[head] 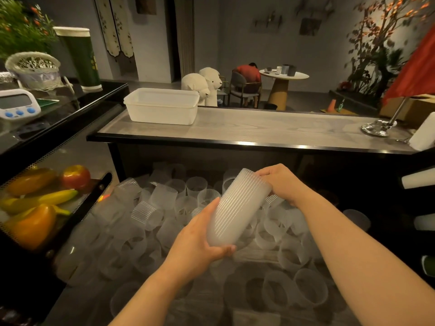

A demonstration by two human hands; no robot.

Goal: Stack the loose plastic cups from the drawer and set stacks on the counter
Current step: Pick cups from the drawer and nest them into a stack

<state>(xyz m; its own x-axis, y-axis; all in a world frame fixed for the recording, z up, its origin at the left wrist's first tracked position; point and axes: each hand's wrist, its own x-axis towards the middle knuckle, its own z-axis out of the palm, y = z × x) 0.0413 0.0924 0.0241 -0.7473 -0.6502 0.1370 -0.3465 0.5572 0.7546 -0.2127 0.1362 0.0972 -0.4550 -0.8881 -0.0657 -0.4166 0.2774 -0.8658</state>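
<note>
Holding a stack of ribbed frosted cups tilted above the drawer, both hands work at opposite ends of it. The left hand has its grip curled round the lower end, thumb along the side and fingertips under the base. The right hand closes its grip on the upper end, fingers wrapped over the rim. The stack leans from lower left to upper right and touches nothing but the two hands.

Below it, the drawer is full of loose plastic cups, translucent and ribbed, lying on their sides and upright in a jumble; those nearest the camera are blurred.

Beyond the drawer runs the worktop, pale wood grain with a dark edge. A white plastic tub sits near its left end. At the right end stands a metal flag base with a red flag leaning up from it.

To the left, a dark counter carries a digital timer, a tall green cup and a white lace basket. Lower left, a mesh tray holds fruit: an apple, bananas and orange peppers
</note>
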